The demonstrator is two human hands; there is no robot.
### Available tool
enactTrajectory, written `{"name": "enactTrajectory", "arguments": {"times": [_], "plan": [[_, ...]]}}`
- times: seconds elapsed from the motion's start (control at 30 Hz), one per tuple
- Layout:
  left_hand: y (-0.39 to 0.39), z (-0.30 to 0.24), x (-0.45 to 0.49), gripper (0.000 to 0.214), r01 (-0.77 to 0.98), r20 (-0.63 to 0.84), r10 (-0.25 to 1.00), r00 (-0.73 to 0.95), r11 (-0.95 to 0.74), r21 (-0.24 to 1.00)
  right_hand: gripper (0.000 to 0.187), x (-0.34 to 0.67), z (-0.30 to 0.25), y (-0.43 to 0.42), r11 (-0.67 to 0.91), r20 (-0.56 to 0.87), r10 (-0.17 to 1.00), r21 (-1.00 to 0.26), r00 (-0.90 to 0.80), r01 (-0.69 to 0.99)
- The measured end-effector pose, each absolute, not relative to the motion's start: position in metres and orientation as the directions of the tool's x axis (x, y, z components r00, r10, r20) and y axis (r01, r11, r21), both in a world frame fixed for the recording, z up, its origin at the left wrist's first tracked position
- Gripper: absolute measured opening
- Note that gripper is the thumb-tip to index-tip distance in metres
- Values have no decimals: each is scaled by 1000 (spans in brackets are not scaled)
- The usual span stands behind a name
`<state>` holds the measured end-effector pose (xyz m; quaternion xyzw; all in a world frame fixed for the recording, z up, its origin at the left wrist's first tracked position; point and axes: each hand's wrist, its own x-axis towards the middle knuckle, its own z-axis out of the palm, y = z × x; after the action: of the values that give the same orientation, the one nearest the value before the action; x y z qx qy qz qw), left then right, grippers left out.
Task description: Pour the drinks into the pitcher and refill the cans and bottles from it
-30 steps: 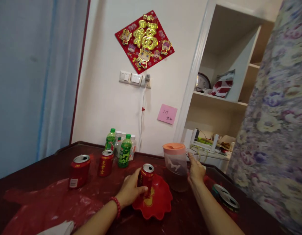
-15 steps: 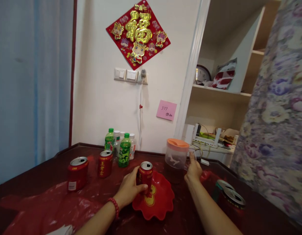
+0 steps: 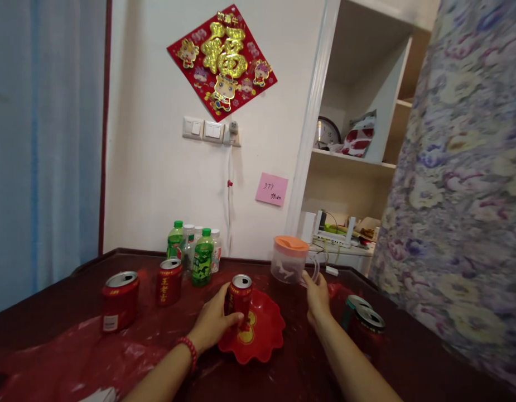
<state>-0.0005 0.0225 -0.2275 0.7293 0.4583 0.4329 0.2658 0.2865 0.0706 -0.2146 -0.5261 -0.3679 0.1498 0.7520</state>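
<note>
Left hand (image 3: 216, 319) wrapped around a can (image 3: 241, 296)
It is at the left of the plate (image 3: 268, 329); right hand (image 3: 318, 298) at the jug's (image 3: 286, 266) handle (image 3: 317, 266), grip unclear.

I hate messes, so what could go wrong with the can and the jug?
The red can in the left hand has an open top, so any drink inside might spill onto the wavy red plate. The right hand is at the orange-lidded jug, and a bump might tip it.
</note>
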Motion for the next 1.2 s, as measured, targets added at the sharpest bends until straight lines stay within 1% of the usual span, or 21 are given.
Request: {"name": "enactTrajectory", "arguments": {"times": [0.07,0.13,0.2,0.27,0.3,0.33,0.37,0.43,0.5,0.57,0.73,0.9,1.1,1.2], "plan": [[23,-228,0,71,436,391,898,202,-440,785,57,279,-211,49,407,435,588,-888,682,215],[23,-230,0,71,434,391,900,194,-436,789,62,264,-205,28,428,490,585,-863,647,267],[24,-232,0,71,427,395,898,192,-439,791,55,241,-198,11,482,572,637,-819,517,312],[25,-234,-1,70,420,404,893,197,-449,788,44,214,-192,1,534,627,709,-777,324,334],[25,-234,-1,69,421,410,890,202,-457,784,44,201,-188,0,553,639,732,-759,235,344],[24,-234,-2,68,426,415,887,203,-462,778,49,189,-185,0,556,637,755,-749,158,360],[24,-234,-2,68,433,418,885,204,-465,772,60,179,-182,1,536,610,788,-746,84,395],[23,-233,-2,66,442,418,883,211,-468,765,83,164,-177,7,448,497,867,-739,-40,503],[23,-231,-3,65,440,417,882,220,-471,765,96,155,-172,14,371,385,917,-723,-105,583],[23,-230,-3,65,437,412,883,226,-470,767,97,151,-169,20,343,345,931,-719,-119,605],[27,-232,-3,67,425,421,874,243,-486,764,95,148,-167,26,320,351,933,-720,-75,615],[28,-234,-4,86,477,427,880,210,-473,740,89,157,-158,25,345,420,908,-751,4,563],[29,-234,-7,71,424,486,866,119,-487,764,86,200,-120,0,429,509,861,-751,26,501],[31,-236,-8,69,432,477,874,89,-466,772,83,238,-98,-24,453,530,847,-761,42,464]]}}
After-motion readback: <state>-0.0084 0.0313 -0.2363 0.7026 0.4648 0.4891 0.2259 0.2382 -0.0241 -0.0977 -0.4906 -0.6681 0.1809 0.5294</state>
